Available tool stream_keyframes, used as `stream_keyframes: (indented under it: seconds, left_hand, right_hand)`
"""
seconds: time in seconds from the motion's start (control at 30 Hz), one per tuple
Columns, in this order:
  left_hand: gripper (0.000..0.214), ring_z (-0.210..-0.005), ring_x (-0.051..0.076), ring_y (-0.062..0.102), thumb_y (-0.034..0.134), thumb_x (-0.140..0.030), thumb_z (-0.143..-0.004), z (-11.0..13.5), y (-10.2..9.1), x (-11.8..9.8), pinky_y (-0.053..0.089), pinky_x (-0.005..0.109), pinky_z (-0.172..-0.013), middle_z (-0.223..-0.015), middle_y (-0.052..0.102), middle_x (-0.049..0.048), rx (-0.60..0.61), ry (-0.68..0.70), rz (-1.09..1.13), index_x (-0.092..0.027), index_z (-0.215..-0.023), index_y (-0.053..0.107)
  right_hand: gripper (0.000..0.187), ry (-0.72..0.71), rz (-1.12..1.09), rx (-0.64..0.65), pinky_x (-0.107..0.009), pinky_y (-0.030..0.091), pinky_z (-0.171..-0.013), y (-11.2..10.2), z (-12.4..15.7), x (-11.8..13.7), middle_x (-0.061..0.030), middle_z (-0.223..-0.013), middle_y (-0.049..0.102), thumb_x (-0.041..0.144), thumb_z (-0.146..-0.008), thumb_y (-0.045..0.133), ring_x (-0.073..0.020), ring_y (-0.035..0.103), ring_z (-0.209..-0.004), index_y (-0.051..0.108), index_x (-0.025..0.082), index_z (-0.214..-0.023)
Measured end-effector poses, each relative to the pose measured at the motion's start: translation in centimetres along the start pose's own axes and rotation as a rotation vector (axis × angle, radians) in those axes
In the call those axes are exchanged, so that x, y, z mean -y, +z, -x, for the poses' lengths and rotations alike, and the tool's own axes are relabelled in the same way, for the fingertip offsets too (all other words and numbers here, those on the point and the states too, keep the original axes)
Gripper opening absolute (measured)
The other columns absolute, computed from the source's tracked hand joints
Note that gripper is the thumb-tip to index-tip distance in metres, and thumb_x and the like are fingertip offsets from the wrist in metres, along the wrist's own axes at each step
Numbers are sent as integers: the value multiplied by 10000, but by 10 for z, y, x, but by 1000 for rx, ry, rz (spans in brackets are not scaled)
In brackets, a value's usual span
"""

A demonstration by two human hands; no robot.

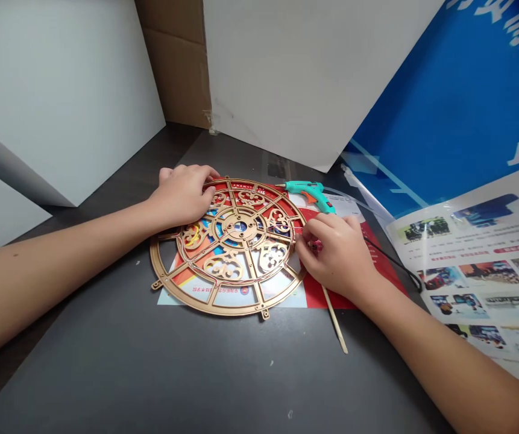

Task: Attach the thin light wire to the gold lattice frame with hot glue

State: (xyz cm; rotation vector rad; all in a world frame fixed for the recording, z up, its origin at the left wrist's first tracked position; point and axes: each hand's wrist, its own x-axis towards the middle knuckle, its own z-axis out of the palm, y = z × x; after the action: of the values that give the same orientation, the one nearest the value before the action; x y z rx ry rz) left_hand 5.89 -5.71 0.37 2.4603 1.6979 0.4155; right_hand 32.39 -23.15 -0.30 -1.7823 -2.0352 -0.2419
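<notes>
A round, gold-brown, wood-like openwork wheel with scroll ornaments is lying flat at the centre of the frame. The left hand is resting on its upper-left rim, seemingly steadying it; whether the fingers are gripping, I cannot tell. The right hand, at the wheel's right edge, is pinching a small pink-red object, mostly hidden by the fingers. A pale, slender stick is jutting out below that hand. A turquoise glue gun with an orange trigger is lying just above, probably placed for easy reach. A red-and-white printed sheet is lying under the wheel, perhaps protecting the dark grey table. White panels are standing behind, brown cardboard is showing between them, and a blue, white-lettered board is filling the upper right.
</notes>
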Motion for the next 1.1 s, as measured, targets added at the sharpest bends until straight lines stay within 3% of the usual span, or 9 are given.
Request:
stream_keyframes:
  seconds: [0.17, 0.27, 0.4, 0.53, 0.63, 0.73, 0.87, 1.0, 1.1]
  left_hand:
    - [700, -1587, 444, 589, 421, -388, -1027, 3, -1, -2, 389, 633, -1342, -1626, 733, 163, -9, 36, -32, -203, -1665, 643]
    - [709, -1563, 434, 615, 407, -432, -1039, 4, 0, -1, 367, 631, -1363, -1590, 762, 153, -3, 58, -38, -207, -1664, 653]
    - [688, -1530, 422, 643, 383, -441, -1036, 4, 1, -1, 383, 648, -1346, -1588, 766, 149, -6, 77, -39, -205, -1596, 706]
    - [680, -1516, 439, 638, 388, -457, -1031, 4, 3, 1, 399, 667, -1323, -1592, 754, 169, -21, 79, -38, -204, -1572, 713]
    - [669, -1518, 447, 623, 432, -464, -1014, 2, 4, 4, 422, 650, -1305, -1590, 753, 166, -24, 73, -23, -228, -1578, 703]
    - [660, -1521, 460, 610, 477, -474, -986, 0, 5, 7, 422, 649, -1301, -1583, 757, 159, -30, 61, -2, -248, -1564, 703]
    - [661, -1534, 451, 598, 464, -520, -990, -2, 7, 8, 399, 636, -1322, -1599, 748, 139, -38, 59, 16, -272, -1556, 701]
    - [671, -1532, 459, 600, 448, -510, -997, 0, 6, 6, 389, 648, -1324, -1578, 755, 159, -35, 67, 25, -251, -1566, 694]
    - [662, -1533, 467, 599, 448, -492, -1005, 2, 5, 4, 380, 672, -1324, -1561, 762, 177, -31, 90, 33, -241, -1566, 692]
  right_hand:
    - [468, 102, 110, -33, -404, 253, -724, -21, 2, 10, 19, -496, 357, 379, -957, 524, -158, 294, -554, 275, 271, -576]
    - [495, 198, 165, 66, -398, 257, -712, -35, 1, 17, 29, -467, 321, 323, -921, 547, -138, 210, -531, 249, 266, -531]
    - [474, 265, 193, 166, -397, 271, -726, -39, -1, 17, 11, -486, 422, 288, -914, 562, -143, 245, -547, 310, 255, -515]
    - [344, 257, 144, 74, -402, 285, -729, -29, 0, 1, -28, -569, 575, 330, -918, 574, -184, 402, -583, 461, 261, -600]
    - [214, 222, 53, -74, -421, 343, -782, -17, 0, -13, -116, -915, 813, 389, -987, 560, -282, 662, -807, 674, 243, -880]
    - [281, 259, 28, -37, -462, 349, -853, -7, -2, -19, -163, -1120, 854, 390, -1052, 515, -369, 718, -1027, 749, 234, -1036]
    - [400, 282, -40, 93, -463, 312, -865, -2, -5, -14, -142, -1066, 830, 417, -1115, 462, -360, 686, -1038, 745, 240, -896]
    - [517, 315, -118, 147, -454, 303, -881, -1, -9, -10, -99, -867, 753, 422, -1144, 417, -307, 638, -931, 558, 232, -684]
    - [498, 364, -203, 171, -453, 337, -898, -2, -11, -15, -60, -765, 687, 411, -1151, 422, -275, 617, -856, 497, 241, -689]
